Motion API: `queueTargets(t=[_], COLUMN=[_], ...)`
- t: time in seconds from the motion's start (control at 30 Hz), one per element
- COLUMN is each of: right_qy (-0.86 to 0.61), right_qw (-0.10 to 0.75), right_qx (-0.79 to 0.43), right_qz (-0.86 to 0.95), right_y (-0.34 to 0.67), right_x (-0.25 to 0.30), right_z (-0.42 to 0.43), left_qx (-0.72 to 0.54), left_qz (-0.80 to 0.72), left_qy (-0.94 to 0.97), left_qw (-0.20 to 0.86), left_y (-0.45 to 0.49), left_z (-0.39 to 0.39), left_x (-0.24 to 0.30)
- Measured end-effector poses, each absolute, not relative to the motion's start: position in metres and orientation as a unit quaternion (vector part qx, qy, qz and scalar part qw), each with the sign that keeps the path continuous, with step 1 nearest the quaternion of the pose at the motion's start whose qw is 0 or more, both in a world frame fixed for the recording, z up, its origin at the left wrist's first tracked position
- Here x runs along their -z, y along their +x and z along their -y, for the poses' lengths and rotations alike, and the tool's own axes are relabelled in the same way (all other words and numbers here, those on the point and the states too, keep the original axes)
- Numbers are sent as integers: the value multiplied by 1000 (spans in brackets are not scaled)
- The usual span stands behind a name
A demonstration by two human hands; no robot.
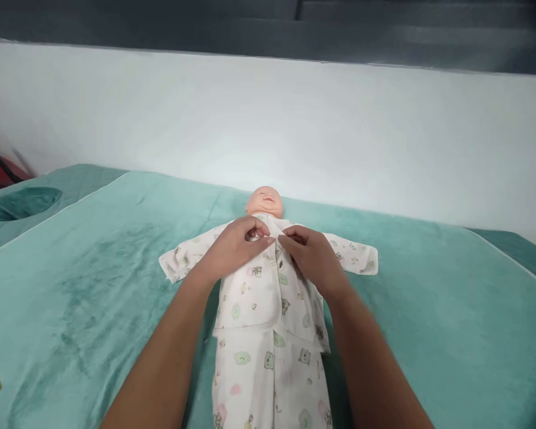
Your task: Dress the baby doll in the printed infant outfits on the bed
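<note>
A baby doll (265, 202) lies on its back, head toward the wall. It wears a white baby shirt (250, 298) printed with small animals, its sleeves spread out to both sides. Matching trousers (250, 381) cover the legs. At the upper chest, my left hand (241, 247) pinches the shirt's front edge near the collar. Opposite it, my right hand (310, 253) pinches the other side of the same opening, fingertips close to those of the left. Whatever fastener lies between the fingertips is hidden. Below them the front edges overlap down the middle.
A green plush cover (429, 322) spreads under the doll, wrinkled at the left. Behind it rises a white wall (295, 119) with a dark panel (205, 30) above. A round hollow (22, 202) and a red object (0, 173) are at the far left.
</note>
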State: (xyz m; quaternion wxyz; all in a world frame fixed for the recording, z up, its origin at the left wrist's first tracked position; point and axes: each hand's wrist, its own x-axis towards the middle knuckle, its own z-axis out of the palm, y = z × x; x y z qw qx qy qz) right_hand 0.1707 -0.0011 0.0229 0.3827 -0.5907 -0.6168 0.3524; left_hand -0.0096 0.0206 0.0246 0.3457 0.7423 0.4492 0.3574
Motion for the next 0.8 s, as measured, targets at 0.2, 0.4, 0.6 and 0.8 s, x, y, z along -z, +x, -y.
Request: queueTargets(t=[0.2, 0.4, 0.6, 0.8], right_qy=[-517, -532, -526, -503], right_qw=[473, 498, 485, 503], right_qx=[-476, -443, -458, -478], right_qz=[532, 523, 527, 516], right_y=[171, 166, 168, 171], right_x=[-9, -8, -11, -9], right_z=[-1, 2, 4, 1], left_qx=[-359, -380, -411, -426], left_qz=[-438, -430, -425, -440], left_qy=[748, 717, 671, 636], left_qw=[347, 395, 447, 468], left_y=[-9, -6, -4, -2], left_z=[-22, -22, -20, -19], left_x=[-26, -22, -24, -26])
